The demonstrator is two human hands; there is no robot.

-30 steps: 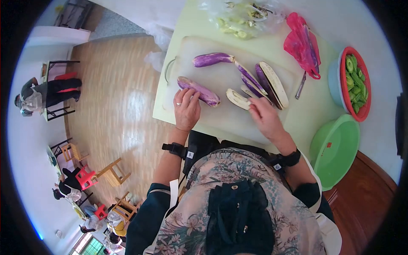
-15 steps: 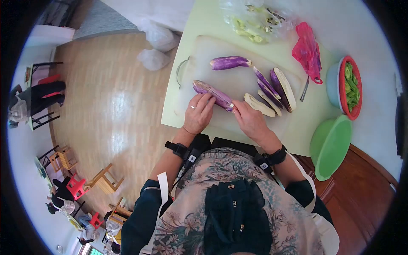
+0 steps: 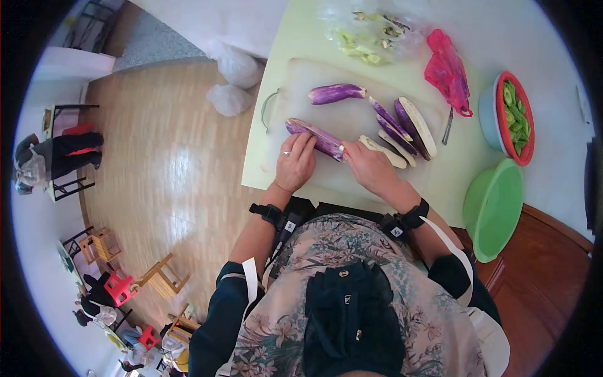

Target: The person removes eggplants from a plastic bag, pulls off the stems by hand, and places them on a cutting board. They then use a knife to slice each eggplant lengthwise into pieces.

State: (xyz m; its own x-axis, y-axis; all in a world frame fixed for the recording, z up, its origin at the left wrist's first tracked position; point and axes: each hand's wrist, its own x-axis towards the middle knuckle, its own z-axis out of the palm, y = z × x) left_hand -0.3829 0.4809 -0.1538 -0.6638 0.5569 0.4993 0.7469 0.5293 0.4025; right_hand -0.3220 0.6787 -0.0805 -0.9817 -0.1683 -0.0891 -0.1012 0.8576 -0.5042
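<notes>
A purple eggplant (image 3: 326, 144) lies slanted on the white cutting board (image 3: 295, 81). My left hand (image 3: 296, 164) presses its bent fingers on the eggplant's middle, holding it down. Closed at the eggplant's lower right end, my right hand (image 3: 372, 168) grips what looks like a small knife (image 3: 342, 149); its handle is mostly hidden and its thin blade lies along the eggplant. Another purple eggplant (image 3: 337, 93) lies whole above. To the right are a halved eggplant (image 3: 416, 129), narrower purple slices (image 3: 392, 129) and pale cut pieces (image 3: 382, 152) near my right hand.
A clear plastic bag (image 3: 364, 38) with green trimmings and a pink bag (image 3: 448, 69) lie at the back. A metal utensil (image 3: 448, 125), a red basket of green vegetables (image 3: 529, 125) and a green basin (image 3: 493, 213) stand right. Wooden chairs (image 3: 162, 276) and people are far left.
The camera view has shifted slightly. Both hands stay on the eggplant, with the left fingers and right grip almost unchanged.
</notes>
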